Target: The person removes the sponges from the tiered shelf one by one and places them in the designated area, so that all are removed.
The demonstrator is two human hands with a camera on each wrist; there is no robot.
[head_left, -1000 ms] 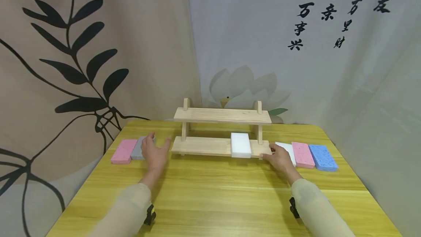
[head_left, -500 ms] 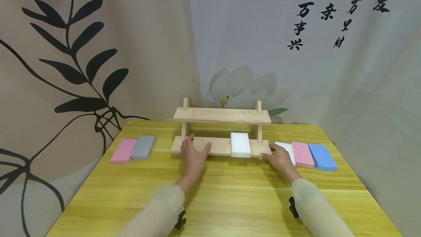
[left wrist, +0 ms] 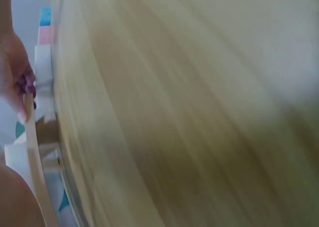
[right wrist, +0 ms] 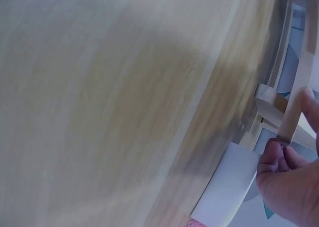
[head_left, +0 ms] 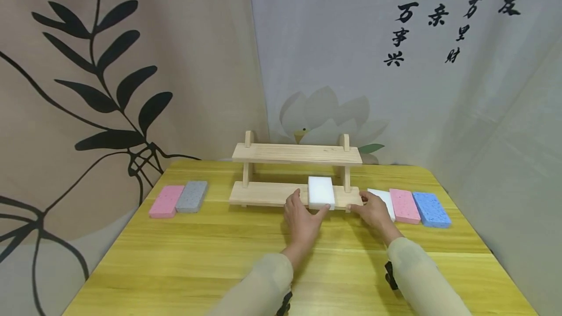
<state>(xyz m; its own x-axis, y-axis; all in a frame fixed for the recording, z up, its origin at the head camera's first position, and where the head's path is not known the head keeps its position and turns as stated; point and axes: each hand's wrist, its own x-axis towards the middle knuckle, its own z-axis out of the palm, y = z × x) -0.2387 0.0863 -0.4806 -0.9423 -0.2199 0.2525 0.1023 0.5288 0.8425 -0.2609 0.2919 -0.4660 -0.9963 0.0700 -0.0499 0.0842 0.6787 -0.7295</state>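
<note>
A white sponge block (head_left: pixel 321 192) lies on the lower board of a two-tier wooden shelf (head_left: pixel 268 193). My left hand (head_left: pixel 303 223) is at its front left, fingers spread. The thumb overlaps the block's front right corner; whether it touches cannot be told. The fingertips are over the board, left of the block. My right hand (head_left: pixel 375 213) grips the right end of the lower board. In the right wrist view, thumb and curled fingers (right wrist: pixel 281 162) pinch that board end. The left wrist view shows only part of my left hand (left wrist: pixel 17 202) at the lower left.
Right of the shelf lie another white sponge (head_left: pixel 385 201), a pink sponge (head_left: pixel 404 206) and a blue sponge (head_left: pixel 431 210). To the left lie a pink sponge (head_left: pixel 167 202) and a grey sponge (head_left: pixel 191 196). A printed curtain (head_left: pixel 210 62) hangs behind the wooden table (head_left: pixel 210 252).
My left hand has moved right, from beside the grey sponge, past the lower board's left part, to the white block. The right hand keeps its hold on the board end.
</note>
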